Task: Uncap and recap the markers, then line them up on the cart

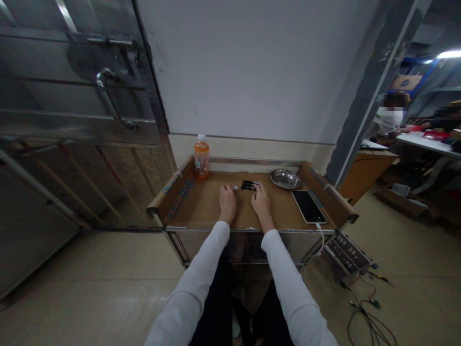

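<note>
My left hand (pixel 227 203) rests palm down on the cardboard lining (pixel 201 204) of a small cart, fingers reaching forward and nothing visible in them. Just right of its fingertips is a tiny whitish piece (pixel 235 188), too small to name. A cluster of small black pieces (pixel 248 184) lies between the hands, towards the back. My right hand (pixel 260 202) is palm down beside this cluster, its thumb and forefinger slightly apart at the cluster's right end. Whether those fingertips touch a piece is hard to make out.
An orange drink bottle (pixel 201 157) stands at the back left and a round metal dish (pixel 285 179) at the back right. A phone (pixel 309 207) with a white cable lies at right. Below right are a floor box (pixel 347 257) and loose cables (pixel 370 315). A masked person sits far right.
</note>
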`<state>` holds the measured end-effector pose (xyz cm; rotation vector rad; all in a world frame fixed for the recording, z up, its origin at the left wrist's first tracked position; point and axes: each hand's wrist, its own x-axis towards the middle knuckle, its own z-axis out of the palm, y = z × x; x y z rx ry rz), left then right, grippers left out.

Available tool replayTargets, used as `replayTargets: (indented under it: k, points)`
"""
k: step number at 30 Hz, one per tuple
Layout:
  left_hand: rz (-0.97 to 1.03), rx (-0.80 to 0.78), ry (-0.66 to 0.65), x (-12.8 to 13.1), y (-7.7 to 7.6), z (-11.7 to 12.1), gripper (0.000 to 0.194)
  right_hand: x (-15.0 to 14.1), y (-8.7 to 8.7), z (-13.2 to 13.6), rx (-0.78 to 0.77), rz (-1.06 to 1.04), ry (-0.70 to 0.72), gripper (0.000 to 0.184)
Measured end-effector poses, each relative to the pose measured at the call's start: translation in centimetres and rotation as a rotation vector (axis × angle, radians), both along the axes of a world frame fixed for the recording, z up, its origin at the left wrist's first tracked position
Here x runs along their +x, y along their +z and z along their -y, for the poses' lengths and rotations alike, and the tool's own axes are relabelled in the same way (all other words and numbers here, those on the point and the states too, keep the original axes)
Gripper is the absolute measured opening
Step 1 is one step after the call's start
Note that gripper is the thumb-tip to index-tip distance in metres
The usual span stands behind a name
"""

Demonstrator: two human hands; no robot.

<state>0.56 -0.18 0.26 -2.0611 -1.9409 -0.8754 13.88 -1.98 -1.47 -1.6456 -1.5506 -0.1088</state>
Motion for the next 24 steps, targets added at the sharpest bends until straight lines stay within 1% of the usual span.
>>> replayTargets:
  k: [2, 6, 13, 17, 24]
  points:
    - [-0.016, 0.001, -0.008, 0.17, 0.17, 0.0, 0.02, 0.02, -0.05, -0.01, -0.018, 0.017, -0.024, 0.044]
    - [-0.034, 0.009, -0.031, 0.3, 0.35, -0.16, 0.022, 0.06, 0.07, 0.05, -0.048, 0.049, -0.06, 0.041]
    - [-0.038, -0.024, -0.016, 0.01, 0.05, -0.41, 0.027, 0.19, 0.15, 0.13, -0.095, 0.076, -0.11, 0.036]
    - [-0.05, -0.034, -0.035, -0.02, 0.1, -0.21, 0.029, 0.14, 0.09, 0.14, -0.104, 0.103, -0.119, 0.036]
    - [-0.075, -0.034, -0.055, 0.18, -0.09, -0.34, 0.029, -0.02, 0.49, 0.28, -0.153, 0.16, -0.171, 0.029]
